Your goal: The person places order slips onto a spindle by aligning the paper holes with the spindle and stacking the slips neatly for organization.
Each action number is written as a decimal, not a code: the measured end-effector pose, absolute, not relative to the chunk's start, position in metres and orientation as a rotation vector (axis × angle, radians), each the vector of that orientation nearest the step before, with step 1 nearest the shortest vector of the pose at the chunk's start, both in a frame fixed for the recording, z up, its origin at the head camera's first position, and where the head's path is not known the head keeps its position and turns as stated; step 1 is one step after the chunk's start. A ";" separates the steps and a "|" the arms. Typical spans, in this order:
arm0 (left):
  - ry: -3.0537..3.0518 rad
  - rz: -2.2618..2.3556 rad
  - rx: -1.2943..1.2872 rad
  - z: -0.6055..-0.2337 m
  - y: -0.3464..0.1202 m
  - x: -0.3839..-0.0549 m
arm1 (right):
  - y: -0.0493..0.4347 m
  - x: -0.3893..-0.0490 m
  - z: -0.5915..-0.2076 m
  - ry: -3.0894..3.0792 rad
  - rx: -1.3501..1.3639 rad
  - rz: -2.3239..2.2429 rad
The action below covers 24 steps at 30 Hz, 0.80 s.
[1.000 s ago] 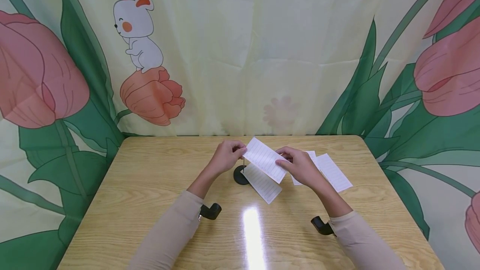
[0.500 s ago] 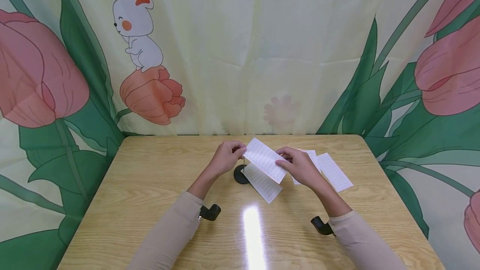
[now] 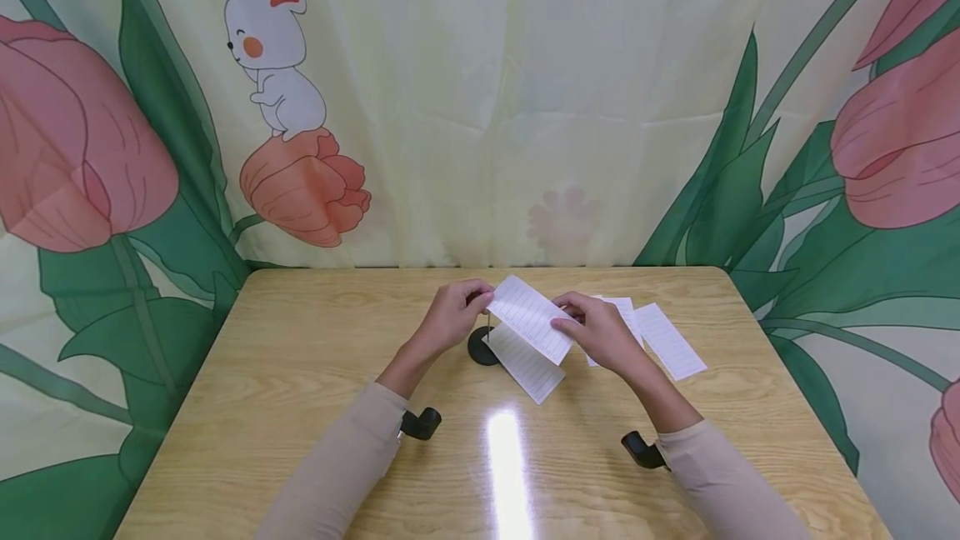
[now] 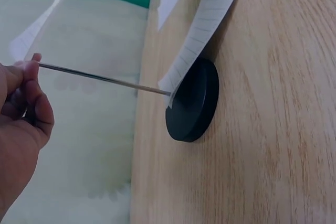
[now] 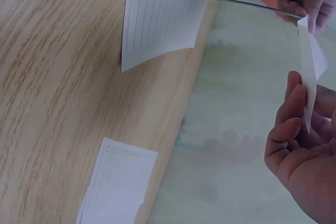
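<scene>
A receipt spike with a round black base [image 4: 194, 103] and a thin upright metal rod [image 4: 105, 78] stands on the table. One lined paper slip [image 4: 202, 27] is threaded low on the rod, its corner at the base. Above it, another lined slip [image 3: 528, 319] is held up between both hands. My left hand [image 3: 447, 312] pinches that slip's left corner right at the rod's tip. At the slip's other end, my right hand [image 3: 596, 327] grips the edge between thumb and fingers. The left wrist view hides the exact meeting of tip and paper behind the fingers.
More lined slips [image 3: 670, 342] lie on the wooden table [image 3: 315, 373] to the right, partly behind the right hand. A curtain [image 3: 450, 107] printed with tulips and a rabbit hangs behind the table's far edge. Black wrist-camera mounts [image 3: 422, 424] stick out from both wrists.
Both hands and the slip between them stay nearly still. Only a slight shift of the head view shows.
</scene>
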<state>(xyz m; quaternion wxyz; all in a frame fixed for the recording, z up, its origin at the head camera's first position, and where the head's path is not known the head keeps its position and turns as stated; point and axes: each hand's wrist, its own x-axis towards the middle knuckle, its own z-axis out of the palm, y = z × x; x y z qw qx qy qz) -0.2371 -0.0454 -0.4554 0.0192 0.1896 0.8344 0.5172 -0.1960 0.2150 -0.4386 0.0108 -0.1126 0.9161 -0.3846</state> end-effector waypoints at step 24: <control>2.527 1.627 0.557 -0.475 -0.047 -0.240 | 0.214 -0.195 -0.453 2.858 -0.376 -1.145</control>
